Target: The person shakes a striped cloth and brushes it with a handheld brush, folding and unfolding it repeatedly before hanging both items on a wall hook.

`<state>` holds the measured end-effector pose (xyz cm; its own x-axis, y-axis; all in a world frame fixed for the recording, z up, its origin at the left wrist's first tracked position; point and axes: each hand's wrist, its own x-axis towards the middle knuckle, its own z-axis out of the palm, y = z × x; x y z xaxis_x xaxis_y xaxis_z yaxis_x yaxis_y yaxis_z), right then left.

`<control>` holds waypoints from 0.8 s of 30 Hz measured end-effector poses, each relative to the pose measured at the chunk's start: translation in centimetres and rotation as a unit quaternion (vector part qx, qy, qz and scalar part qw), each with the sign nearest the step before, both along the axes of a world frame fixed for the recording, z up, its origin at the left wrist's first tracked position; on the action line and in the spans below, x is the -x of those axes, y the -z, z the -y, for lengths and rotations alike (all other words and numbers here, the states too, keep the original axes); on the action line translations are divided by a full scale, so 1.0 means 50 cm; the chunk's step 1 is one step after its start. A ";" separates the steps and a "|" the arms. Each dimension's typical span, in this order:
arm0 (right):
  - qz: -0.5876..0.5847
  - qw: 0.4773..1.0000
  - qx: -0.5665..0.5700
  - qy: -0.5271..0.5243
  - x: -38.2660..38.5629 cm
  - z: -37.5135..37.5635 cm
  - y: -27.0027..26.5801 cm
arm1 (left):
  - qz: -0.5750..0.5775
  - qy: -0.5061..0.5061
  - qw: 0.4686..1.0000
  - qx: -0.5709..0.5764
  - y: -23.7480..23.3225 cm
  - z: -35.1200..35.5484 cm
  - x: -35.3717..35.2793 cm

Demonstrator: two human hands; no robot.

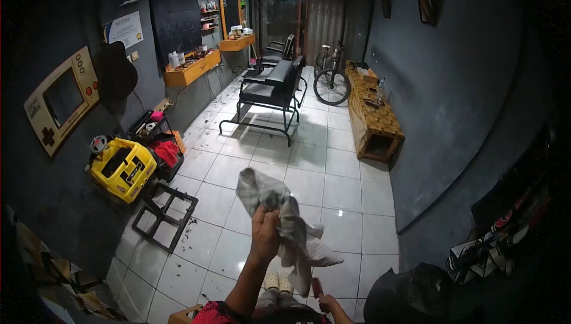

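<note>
My left hand (266,229) is raised in front of me, its fingers closed on a crumpled grey-white cloth (291,229). The cloth stands up above the fist and its loose end hangs down to the right. Low at the bottom edge, my right hand (327,304) grips a short reddish-brown object (316,288) that points upward, close below the hanging end of the cloth. Its kind cannot be made out. Beneath both hands are my light-coloured shoes (278,282) on the white tiled floor (229,243).
A black barber chair (270,89) stands ahead, a bicycle (333,83) behind it. Along the right wall runs a patterned bench (375,116). At left are a yellow toy car (124,166) and a black frame (165,217), with dark hair clippings near it. A black bag-like shape (407,294) sits at lower right.
</note>
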<state>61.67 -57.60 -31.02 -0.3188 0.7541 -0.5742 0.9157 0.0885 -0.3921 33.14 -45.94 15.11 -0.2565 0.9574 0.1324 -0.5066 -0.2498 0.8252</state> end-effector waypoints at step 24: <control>-0.073 0.993 -0.017 0.092 -0.036 0.016 -0.049 | -0.114 -0.204 0.971 0.047 0.051 0.013 -0.004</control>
